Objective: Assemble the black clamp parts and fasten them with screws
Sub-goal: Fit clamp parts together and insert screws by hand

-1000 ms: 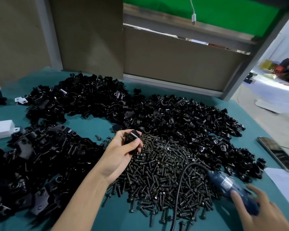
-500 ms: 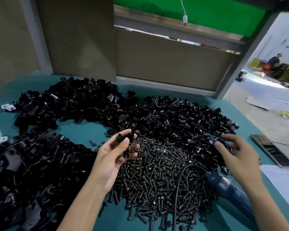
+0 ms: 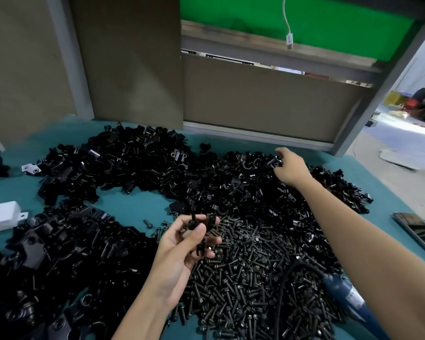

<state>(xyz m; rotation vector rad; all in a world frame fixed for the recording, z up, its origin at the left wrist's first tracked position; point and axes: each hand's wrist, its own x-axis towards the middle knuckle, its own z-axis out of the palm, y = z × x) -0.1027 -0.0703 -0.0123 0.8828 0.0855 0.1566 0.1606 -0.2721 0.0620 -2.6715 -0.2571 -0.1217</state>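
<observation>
Fingers (image 3: 197, 231) of left hand (image 3: 179, 251) around clamp part (image 3: 201, 247); right hand (image 3: 291, 169) outstretched, pinching clamp piece (image 3: 275, 163).

On our teal-covered table (image 3: 138, 207), a heap of black metal clamp parts (image 3: 145, 165) lines the far edge and curls round to the near left corner. Before it lies a pile of dark steel screws (image 3: 250, 278), with a blue power screwdriver (image 3: 345, 292) on its right side. A white plastic box (image 3: 0, 217) sits at the left edge, and a dark flat phone (image 3: 420, 231) at the right edge.

Factory assembly bench, teal table (image 3: 138, 204) heaped with black clamp parts (image 3: 133, 168), screws (image 3: 250, 278), blue electric screwdriver (image 3: 346, 294)
</observation>
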